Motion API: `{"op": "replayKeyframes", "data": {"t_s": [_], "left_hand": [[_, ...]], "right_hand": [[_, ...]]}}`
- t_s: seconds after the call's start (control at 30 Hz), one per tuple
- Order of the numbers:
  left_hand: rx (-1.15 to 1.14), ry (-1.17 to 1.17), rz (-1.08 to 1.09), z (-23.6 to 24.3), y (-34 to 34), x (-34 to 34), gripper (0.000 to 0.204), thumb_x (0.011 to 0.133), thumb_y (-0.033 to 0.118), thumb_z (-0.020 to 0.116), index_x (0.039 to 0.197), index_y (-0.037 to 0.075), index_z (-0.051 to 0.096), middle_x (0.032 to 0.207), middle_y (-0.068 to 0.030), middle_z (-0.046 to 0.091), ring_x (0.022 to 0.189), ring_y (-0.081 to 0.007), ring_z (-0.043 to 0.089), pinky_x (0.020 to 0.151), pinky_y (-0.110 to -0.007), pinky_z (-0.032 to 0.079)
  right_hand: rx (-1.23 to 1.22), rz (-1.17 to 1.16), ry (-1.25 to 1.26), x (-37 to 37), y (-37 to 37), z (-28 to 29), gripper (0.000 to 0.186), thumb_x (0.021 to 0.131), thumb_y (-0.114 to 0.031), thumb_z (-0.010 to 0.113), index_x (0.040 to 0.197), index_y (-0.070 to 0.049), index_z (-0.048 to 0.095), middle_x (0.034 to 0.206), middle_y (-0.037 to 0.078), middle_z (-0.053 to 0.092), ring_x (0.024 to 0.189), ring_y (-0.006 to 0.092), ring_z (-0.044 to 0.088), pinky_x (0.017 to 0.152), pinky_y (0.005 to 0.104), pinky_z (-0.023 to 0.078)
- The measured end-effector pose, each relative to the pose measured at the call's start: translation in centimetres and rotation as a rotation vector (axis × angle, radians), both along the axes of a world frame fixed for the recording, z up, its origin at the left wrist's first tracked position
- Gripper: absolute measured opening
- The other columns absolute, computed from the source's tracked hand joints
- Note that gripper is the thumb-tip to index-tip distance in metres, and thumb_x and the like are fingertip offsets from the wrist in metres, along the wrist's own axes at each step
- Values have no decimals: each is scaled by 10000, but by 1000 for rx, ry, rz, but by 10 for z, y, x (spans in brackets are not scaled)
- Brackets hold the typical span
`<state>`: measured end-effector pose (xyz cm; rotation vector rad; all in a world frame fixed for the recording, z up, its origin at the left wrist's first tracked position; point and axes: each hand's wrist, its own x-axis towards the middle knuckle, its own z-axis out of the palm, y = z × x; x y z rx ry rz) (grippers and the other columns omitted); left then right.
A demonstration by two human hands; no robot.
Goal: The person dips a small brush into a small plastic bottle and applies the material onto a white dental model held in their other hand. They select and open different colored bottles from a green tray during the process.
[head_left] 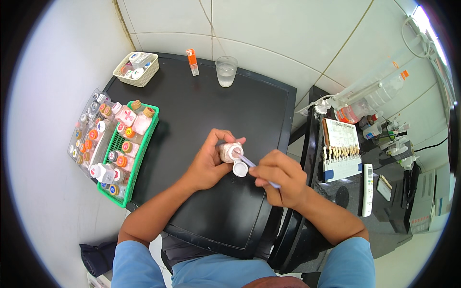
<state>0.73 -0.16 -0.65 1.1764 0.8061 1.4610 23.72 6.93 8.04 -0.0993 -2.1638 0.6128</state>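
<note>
My left hand [211, 163] is closed around a small white-topped bottle [225, 152] of pale pink material, tipped toward me above the black table [201, 211]; its round white flip lid [240, 168] hangs open on the near side. My right hand [283, 177] grips a slender pale lilac tool [267, 180], whose far tip is at or inside the bottle's mouth; how deep it sits I cannot tell.
Left: a green basket [123, 194] of jars beside a clear tray [75, 149] of bottles. Back: a cream basket [153, 73], orange-white box [192, 61], glass [225, 72]. Right: a black counter [384, 211] with shade guide [341, 151], white remote [367, 190], plastic bottles [384, 96].
</note>
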Motion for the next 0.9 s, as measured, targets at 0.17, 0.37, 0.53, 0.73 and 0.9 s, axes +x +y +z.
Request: {"op": "replayKeyframes", "data": {"t_s": [0.17,0.37,0.53,0.73,0.9], "left_hand": [[179,182,93,1,3,2,578,964,-255,603,1383,110,445,1555,-182,558,1593,-339,537,1277,-447,529],[104,227,58,6,-4,3,564,968,-197,654,1389,100,427,1480,-169,576,1487,-323,633,1214,-435,554],[27,396,-1,15,-12,5,655,1001,-101,711,1560,81,421,1418,-134,546,1417,-288,653,1192,-427,548],[178,484,-9,18,-10,5,620,1004,-96,738,1556,73,512,1511,-150,465,1480,-299,588,1206,-437,526],[268,530,68,3,-6,6,621,978,-100,772,1504,79,495,1491,-168,488,1397,-325,640,1178,-460,542]], "right_hand": [[127,39,7,-1,-3,4,350,768,-26,887,1106,10,801,927,106,670,731,260,646,631,382,508],[173,1,0,-2,-4,5,361,751,-21,864,1103,19,794,940,113,692,728,268,655,625,388,509],[160,-88,-59,-4,-9,1,318,775,-25,855,1088,-20,801,934,84,712,754,262,643,663,398,480],[122,-186,-52,-3,-7,8,202,866,-82,865,1059,-87,808,901,18,734,817,256,597,782,421,401],[123,-229,-58,-4,-3,0,196,873,-134,885,1051,-101,809,909,-7,735,847,255,583,836,426,399]]}}
